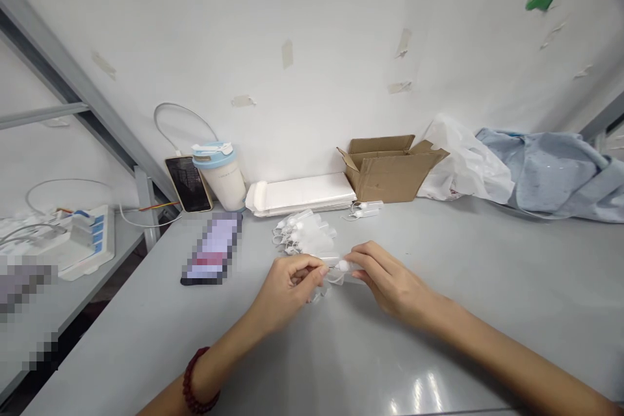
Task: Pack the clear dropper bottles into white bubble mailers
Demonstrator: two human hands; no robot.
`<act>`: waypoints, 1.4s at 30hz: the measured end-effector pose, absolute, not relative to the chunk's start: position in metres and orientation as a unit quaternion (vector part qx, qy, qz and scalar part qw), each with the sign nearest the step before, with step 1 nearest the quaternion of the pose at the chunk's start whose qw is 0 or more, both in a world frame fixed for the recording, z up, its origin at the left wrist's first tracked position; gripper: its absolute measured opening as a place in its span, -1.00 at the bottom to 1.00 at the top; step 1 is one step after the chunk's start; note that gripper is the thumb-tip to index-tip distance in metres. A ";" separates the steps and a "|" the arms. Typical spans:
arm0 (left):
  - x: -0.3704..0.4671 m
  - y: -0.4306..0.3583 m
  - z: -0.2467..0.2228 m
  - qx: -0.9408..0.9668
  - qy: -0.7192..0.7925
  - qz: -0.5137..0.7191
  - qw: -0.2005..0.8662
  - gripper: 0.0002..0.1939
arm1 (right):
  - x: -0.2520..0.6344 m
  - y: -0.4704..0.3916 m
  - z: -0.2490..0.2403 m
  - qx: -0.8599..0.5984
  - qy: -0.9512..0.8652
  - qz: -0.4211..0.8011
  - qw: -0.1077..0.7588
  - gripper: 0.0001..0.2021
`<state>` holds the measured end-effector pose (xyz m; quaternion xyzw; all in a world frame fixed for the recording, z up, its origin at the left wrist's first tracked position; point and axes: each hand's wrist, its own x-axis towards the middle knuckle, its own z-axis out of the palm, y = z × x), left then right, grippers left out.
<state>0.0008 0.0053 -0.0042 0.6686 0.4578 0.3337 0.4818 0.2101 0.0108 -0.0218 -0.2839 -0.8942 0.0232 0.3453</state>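
Observation:
My left hand (291, 287) is closed in a pinch, thumb against forefinger, at the thin loop end of a small translucent tube with a white cap (343, 266). On the other side my right hand (385, 279) has its fingertips closed on that tube at the cap and body. Just beyond the hands lies a pile of similar capped tubes (306, 231) with thin loops. Some clear pieces (319, 292) show beneath my left fingertips, too small to make out. Two more tubes (368, 209) lie apart near the box.
Along the wall stand a propped phone (189, 183), a blue-lidded cup (223, 175), stacked white envelopes (305, 194), an open cardboard box (390, 172), a white plastic bag (463, 162) and blue cloth (550, 169). Another phone (212, 248) lies flat at left. A power strip (90, 244) sits on the neighbouring surface.

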 end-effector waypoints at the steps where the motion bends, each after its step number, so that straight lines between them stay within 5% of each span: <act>1: 0.001 0.005 -0.004 0.669 0.457 0.337 0.480 -0.79 | 0.210 0.011 -0.023 -0.283 -0.893 0.023 0.349 -0.79; 42: 0.001 0.002 -0.006 0.703 0.408 0.320 0.487 -0.77 | 0.207 0.005 -0.018 -0.244 -0.898 0.103 0.352 -0.80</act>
